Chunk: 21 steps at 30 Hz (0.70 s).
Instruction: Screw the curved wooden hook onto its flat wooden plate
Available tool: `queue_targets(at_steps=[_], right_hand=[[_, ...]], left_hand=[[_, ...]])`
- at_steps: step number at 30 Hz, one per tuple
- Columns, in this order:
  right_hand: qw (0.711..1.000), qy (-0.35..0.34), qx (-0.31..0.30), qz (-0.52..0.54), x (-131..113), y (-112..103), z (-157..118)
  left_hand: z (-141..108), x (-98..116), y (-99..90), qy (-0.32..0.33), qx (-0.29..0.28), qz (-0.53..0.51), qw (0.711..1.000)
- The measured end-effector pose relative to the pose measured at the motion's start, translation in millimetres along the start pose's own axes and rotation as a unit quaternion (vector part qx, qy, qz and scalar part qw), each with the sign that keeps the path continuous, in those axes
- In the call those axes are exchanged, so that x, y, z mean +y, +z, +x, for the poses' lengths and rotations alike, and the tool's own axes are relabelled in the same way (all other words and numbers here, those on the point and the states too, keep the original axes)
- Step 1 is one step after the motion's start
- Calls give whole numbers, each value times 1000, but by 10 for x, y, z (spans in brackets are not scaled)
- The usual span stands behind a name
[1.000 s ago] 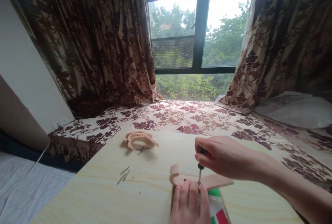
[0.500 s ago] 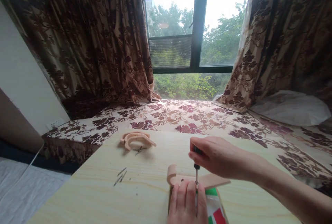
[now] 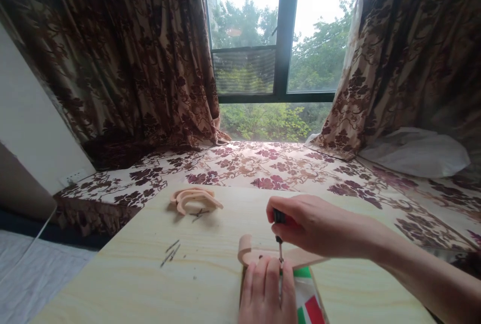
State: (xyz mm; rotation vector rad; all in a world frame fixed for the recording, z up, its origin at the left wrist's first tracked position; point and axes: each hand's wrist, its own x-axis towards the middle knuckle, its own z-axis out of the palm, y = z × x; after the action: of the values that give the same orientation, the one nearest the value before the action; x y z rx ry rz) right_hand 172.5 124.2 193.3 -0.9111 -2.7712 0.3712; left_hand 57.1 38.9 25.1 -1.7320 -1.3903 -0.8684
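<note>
Gripping one upright screwdriver, the right hand holds it over one tan strip, curled at one end, well in from the table's left edge; the left hand, fingers outstretched, lies across strip and one multicoloured pad. Three slim rods lie nearer that edge. Two curved tan pieces sit near the far-left corner beside dark slivers, too small to count. Two curtains flank one window beyond.
</note>
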Motion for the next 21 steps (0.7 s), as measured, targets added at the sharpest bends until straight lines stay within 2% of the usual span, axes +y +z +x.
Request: queue_targets(at_steps=[3, 6, 10, 13, 16, 21], right_hand=[[1000, 15, 15, 6, 35, 43, 6], [998, 50, 37, -16, 64, 86, 41], [999, 20, 29, -38, 62, 57, 56], [999, -1, 21, -43, 58, 45, 45], [997, 9, 38, -66, 55, 75, 48], [994, 8, 19, -103, 24, 73, 82]], left_hand=[[4, -2, -27, -2, -28, -10, 1000], [9, -8, -18, 10, -17, 6, 1000], [-1, -5, 8, 9, 6, 8, 1000], [-15, 2, 0, 7, -12, -12, 1000], [-15, -7, 0, 13, -21, -11, 1000], [-4, -39, 58, 25, 23, 16, 999]])
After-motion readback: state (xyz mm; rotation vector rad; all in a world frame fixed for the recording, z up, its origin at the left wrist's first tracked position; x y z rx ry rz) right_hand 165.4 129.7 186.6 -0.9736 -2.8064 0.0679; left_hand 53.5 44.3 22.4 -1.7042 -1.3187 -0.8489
